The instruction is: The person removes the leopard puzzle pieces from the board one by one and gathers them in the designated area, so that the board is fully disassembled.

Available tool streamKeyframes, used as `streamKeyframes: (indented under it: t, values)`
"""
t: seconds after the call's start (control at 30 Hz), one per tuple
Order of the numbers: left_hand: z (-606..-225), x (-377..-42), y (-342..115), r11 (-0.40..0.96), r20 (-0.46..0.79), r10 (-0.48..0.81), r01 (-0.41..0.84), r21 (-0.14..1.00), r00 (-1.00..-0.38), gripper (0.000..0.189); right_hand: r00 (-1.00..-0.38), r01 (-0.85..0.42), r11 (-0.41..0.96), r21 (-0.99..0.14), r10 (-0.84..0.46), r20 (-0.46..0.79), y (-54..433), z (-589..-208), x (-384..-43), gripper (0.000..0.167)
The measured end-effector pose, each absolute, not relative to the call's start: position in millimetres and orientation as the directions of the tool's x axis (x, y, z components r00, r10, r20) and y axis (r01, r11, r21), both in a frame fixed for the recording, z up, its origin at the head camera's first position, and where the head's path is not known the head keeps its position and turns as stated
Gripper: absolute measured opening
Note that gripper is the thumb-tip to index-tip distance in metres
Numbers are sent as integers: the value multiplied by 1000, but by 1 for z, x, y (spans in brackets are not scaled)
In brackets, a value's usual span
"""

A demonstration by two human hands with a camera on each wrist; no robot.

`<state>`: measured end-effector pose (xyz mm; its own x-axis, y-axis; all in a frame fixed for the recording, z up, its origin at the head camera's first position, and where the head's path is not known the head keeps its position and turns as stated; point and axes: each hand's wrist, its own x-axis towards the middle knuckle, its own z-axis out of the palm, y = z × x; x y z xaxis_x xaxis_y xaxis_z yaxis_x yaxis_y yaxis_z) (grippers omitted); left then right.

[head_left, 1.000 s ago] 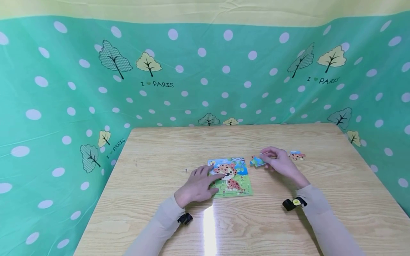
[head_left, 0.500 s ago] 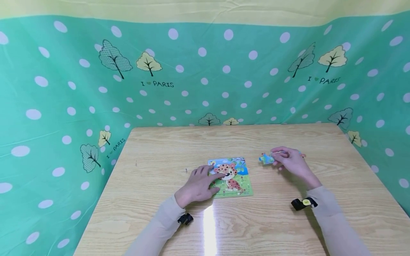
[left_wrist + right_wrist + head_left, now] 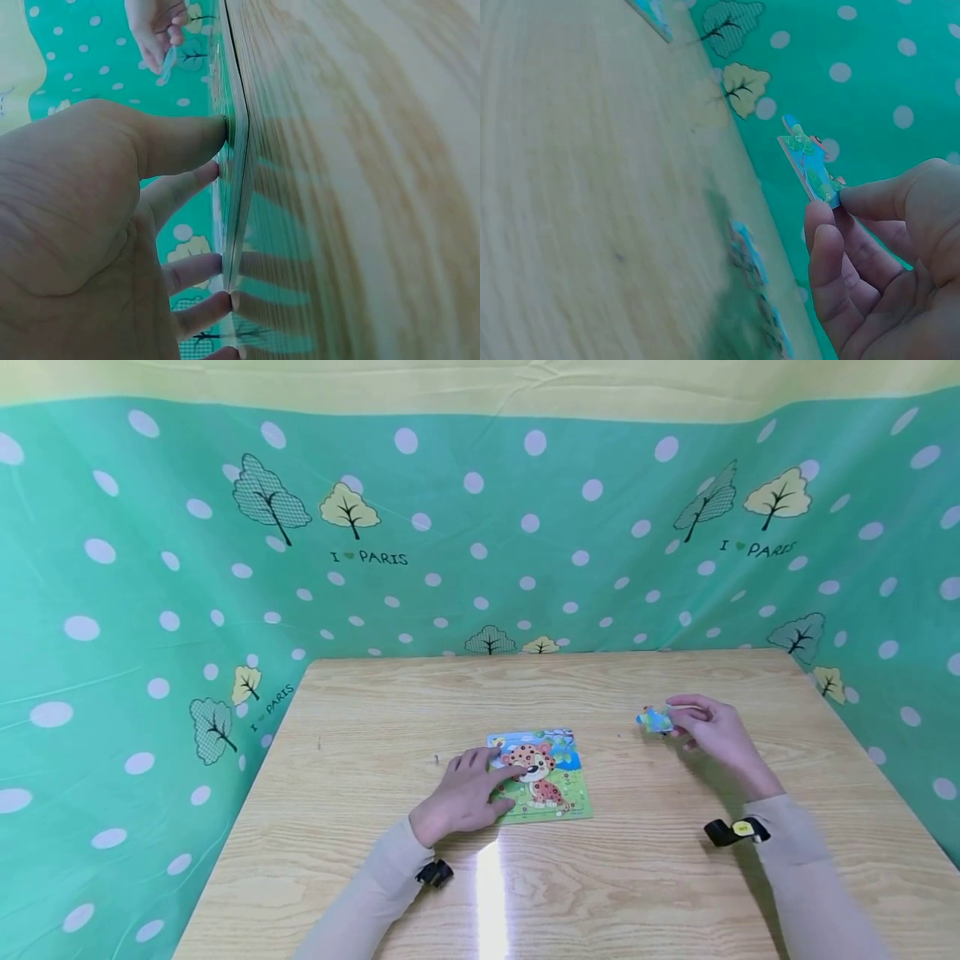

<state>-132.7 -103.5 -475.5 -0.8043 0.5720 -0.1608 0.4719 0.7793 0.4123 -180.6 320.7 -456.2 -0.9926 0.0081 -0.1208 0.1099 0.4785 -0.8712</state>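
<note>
A jigsaw puzzle board [image 3: 551, 777] with a spotted leopard picture lies flat on the wooden table. My left hand [image 3: 468, 789] rests on its left side, fingers spread; in the left wrist view the thumb and fingertips touch along the board's edge and surface. Off to the right, my right hand [image 3: 712, 735] pinches a blue-and-green puzzle piece [image 3: 655, 720] between thumb and fingers. The right wrist view shows this piece raised above the table, with its shadow below. Beneath the right hand lie loose puzzle pieces [image 3: 748, 251], hidden by that hand in the head view.
The wooden table [image 3: 375, 702] meets a green dotted curtain [image 3: 525, 535] at its back and sides. A tiny dark bit [image 3: 437, 760] lies left of the board. Black camera straps sit on both wrists.
My right hand has moved to the right and slightly back with the puzzle piece, away from the board and over the loose pieces. The left hand stays in place.
</note>
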Motion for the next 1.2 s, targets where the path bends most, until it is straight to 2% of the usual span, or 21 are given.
streamKeyframes:
  t: [0.27,0.4,0.57,0.67,1.0,1.2]
  values:
    - [-476,-133,-103,775,-155,575,474,418,-803,55,-987,137,437,-889,138,-85,338,-449,-181,53]
    - [-476,-133,-103,776,-150,573,475,415,-805,55,-979,148,413,-899,187,-75,345,-448,-181,39]
    - [-478,-134,-103,777,-147,574,479,409,-806,55,-973,172,381,-908,210,-97,356,-448,-181,13]
    - [-479,-134,-103,776,-143,574,481,409,-806,55,-970,177,369,-913,220,-99,363,-449,-181,8]
    - [-477,-134,-102,779,-151,573,478,405,-806,55,-960,218,377,-900,250,-128,384,-453,-179,8]
    - [-478,-133,-102,782,-159,569,471,408,-807,55,-956,248,441,-863,255,-144,397,-457,-179,43]
